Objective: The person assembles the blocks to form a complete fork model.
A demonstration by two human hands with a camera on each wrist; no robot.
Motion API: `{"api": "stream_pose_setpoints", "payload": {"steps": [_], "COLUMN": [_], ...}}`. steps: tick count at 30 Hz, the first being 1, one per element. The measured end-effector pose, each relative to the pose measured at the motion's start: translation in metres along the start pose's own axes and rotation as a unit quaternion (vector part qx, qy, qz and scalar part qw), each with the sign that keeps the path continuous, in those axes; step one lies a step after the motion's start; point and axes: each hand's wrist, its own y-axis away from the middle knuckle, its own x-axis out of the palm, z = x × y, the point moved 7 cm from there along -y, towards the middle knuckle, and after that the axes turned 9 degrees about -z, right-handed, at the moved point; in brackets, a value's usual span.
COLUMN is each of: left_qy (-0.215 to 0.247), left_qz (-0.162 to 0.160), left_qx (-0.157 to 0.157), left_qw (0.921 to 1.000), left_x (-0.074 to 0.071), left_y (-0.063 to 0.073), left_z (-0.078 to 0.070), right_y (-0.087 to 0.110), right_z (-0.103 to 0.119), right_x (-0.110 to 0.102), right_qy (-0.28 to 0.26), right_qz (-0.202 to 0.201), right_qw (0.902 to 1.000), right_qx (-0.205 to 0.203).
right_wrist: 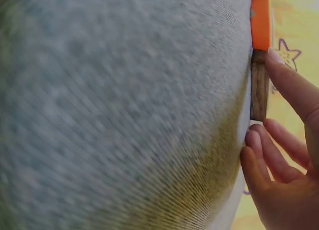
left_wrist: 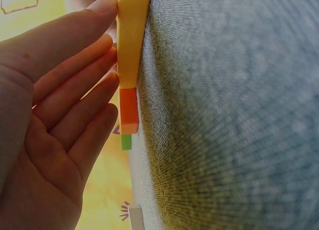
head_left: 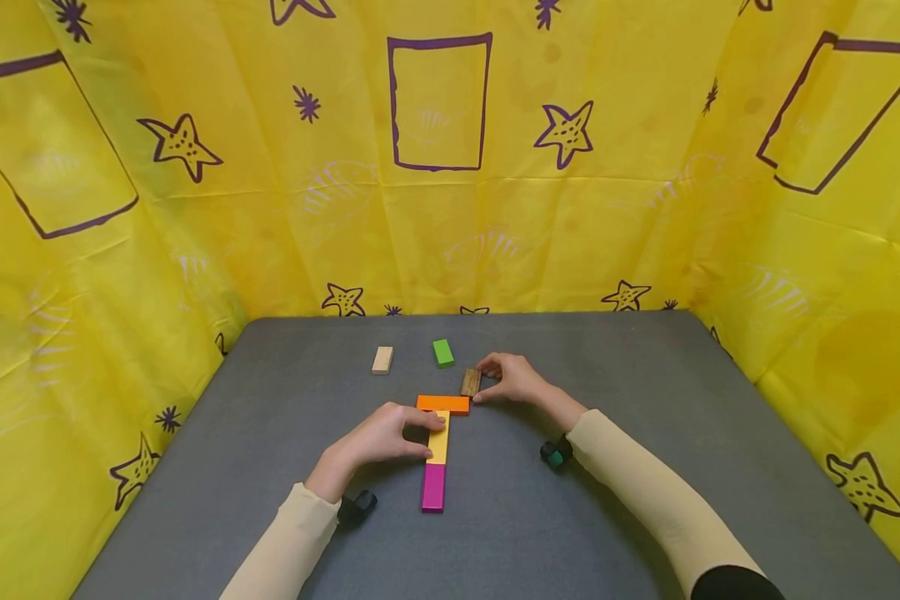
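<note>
My right hand (head_left: 516,380) holds a brown wood-grain block (head_left: 471,382), thumb at its near end and fingers by its far right side. In the right wrist view the brown block (right_wrist: 259,88) sits against an orange block (right_wrist: 260,23). My left hand (head_left: 378,435) rests its thumb and fingertips on a yellow block (head_left: 438,450); in the left wrist view its fingers look fairly straight along the yellow block (left_wrist: 131,41). The orange block (head_left: 442,405) lies crosswise at the yellow block's far end, and a magenta block (head_left: 433,489) continues from its near end.
Farther back on the grey table (head_left: 607,517) lie a green block (head_left: 443,353) and a pale wooden block (head_left: 382,360), apart from the others. Yellow patterned cloth (head_left: 450,225) hangs round the table's back and sides.
</note>
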Motion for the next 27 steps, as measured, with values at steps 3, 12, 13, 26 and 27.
{"api": "stream_pose_setpoints", "payload": {"steps": [3,12,13,26,27], "left_qy": [-0.003,0.004,0.005,-0.002,-0.001], "left_qz": [0.001,0.012,0.013,0.008,0.009], "left_qx": [-0.001,-0.009,-0.010,-0.003,-0.005], "left_qw": [1.0000,0.9999,0.9998,1.0000,1.0000], "left_x": [-0.001,0.000,0.000,-0.001,-0.001], "left_y": [0.000,0.001,0.001,0.001,0.001], "left_z": [0.001,0.001,0.001,-0.001,-0.001], "right_y": [-0.002,-0.015,-0.017,-0.048,-0.050], "right_z": [0.001,0.009,0.010,0.021,0.022], "right_x": [-0.003,-0.013,-0.014,-0.012,-0.011], "right_qy": [-0.007,-0.015,-0.017,-0.025,-0.029], "right_qz": [0.006,0.007,0.007,0.003,0.003], "right_qw": [1.0000,0.9998,0.9998,0.9996,0.9995], "right_qx": [0.002,-0.010,-0.012,-0.013,-0.010]}}
